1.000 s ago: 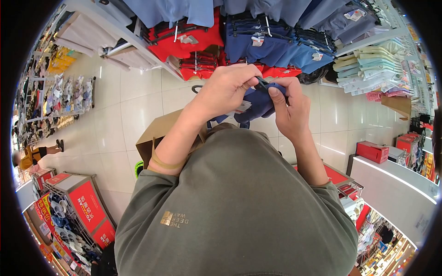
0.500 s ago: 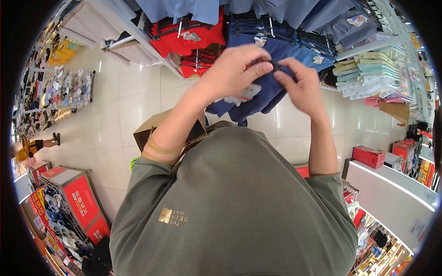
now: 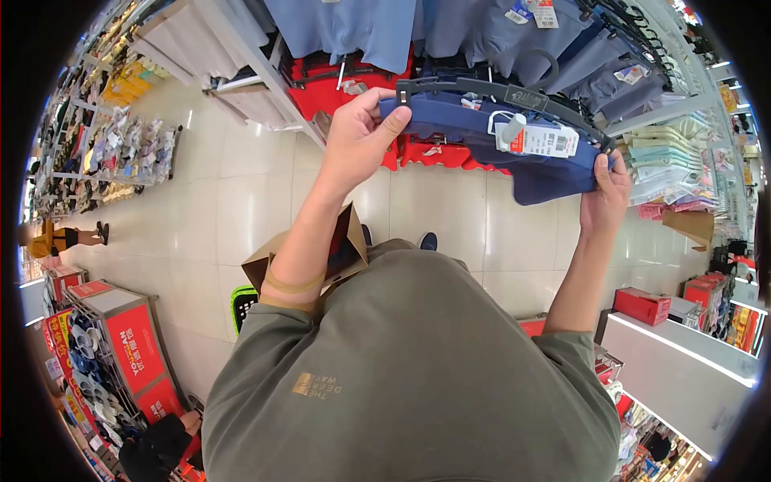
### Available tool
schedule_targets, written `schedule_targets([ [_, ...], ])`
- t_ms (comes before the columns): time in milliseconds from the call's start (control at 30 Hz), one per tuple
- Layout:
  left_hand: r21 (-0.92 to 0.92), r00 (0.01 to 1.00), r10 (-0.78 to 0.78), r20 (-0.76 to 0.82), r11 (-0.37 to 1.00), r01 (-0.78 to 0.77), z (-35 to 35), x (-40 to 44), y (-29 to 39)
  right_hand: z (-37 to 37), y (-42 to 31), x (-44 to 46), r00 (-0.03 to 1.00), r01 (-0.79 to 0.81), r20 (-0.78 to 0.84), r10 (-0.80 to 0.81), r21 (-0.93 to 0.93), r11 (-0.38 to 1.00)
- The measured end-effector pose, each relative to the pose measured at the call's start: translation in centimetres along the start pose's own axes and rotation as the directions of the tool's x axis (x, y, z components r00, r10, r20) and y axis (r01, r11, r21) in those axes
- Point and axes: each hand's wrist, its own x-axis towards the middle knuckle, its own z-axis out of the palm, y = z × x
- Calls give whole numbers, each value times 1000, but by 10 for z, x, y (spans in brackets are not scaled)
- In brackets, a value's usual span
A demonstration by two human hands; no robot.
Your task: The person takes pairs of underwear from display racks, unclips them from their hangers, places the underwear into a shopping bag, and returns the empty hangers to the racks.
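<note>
Stretched between both hands is a pair of navy shorts, clipped by its waistband to a black clip hanger. My left hand pinches the left corner of the waistband beside the hanger's clip. At the other end, my right hand grips the right corner below the other clip. A white and orange price tag dangles from the front, next to a pale security tag. The hanger's hook points away from me. The lower part of the shorts is folded out of sight.
Blue garments hang on the rack ahead, with red clothes below. Pale folded-looking garments hang at right. An open cardboard box and a green-edged basket are by my left side. Another person is at lower left.
My hands have moved apart, from close together at the middle to the two ends of the hanger. The shorts are now raised and spread out, with the price tag facing me.
</note>
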Motion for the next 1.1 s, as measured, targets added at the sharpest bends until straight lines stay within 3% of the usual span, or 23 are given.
schedule_targets([
  [100,60,996,77,-49,995,-74,17,0,17,-11,1,-8,1000,-18,-22,17,-13,1000],
  [167,147,990,129,-59,982,-119,27,-2,22,-38,-3,-11,996,-90,-8,91,-228,970],
  [233,262,985,169,-42,953,-152,35,-3,26,-29,-13,-20,998,-58,-58,34,-479,876],
  [267,335,984,177,-15,928,-162,38,-4,26,-8,-26,-25,991,93,-15,-135,-648,756],
  [333,469,979,195,50,861,-196,48,-5,25,33,-49,-37,898,314,154,-411,-880,356],
  [400,626,969,175,175,739,-247,72,-13,43,72,-45,-46,849,503,400,-345,-812,296],
  [433,613,958,175,225,739,-279,79,-15,39,88,-39,-47,800,594,528,-286,-764,252],
  [467,599,947,178,269,738,-309,86,-17,33,90,-20,-49,815,579,552,-176,-775,253],
  [533,611,949,126,287,739,-283,95,-22,22,86,19,-59,877,450,478,-60,-769,454],
  [600,591,956,67,286,773,-231,101,-24,16,71,33,-59,838,530,526,-145,-722,445],
  [633,607,951,36,306,762,-224,102,-24,12,67,29,-63,855,487,515,-63,-755,440],
  [733,587,946,-8,323,786,-194,117,-31,6,47,27,-66,851,459,525,-17,-728,509],
  [1100,560,959,-34,280,817,-135,176,-46,-13,-17,19,-53,766,417,641,48,-553,721],
])
